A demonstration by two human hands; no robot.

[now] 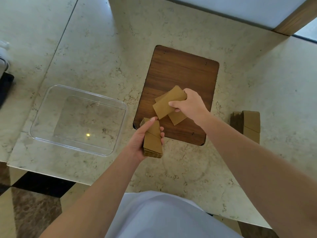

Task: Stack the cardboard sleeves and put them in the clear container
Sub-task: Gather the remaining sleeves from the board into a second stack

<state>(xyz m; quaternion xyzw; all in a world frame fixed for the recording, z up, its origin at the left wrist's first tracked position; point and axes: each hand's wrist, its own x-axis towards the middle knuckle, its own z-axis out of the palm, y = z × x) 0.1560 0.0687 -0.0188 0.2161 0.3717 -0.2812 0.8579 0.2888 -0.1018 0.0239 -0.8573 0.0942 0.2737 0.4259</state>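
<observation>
Cardboard sleeves [169, 104] on wooden board [181, 73], marble counter [96, 48].

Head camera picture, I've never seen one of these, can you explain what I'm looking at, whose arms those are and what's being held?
There is no machine here. A person wears a camera on the head, looking down at their own two arms over a marble counter. The left hand grips a stack of cardboard sleeves. The right hand holds one sleeve above a wooden board, where a few loose sleeves lie. On the left sits a clear container, with nothing in it. Another sleeve pile rests on the right.
</observation>
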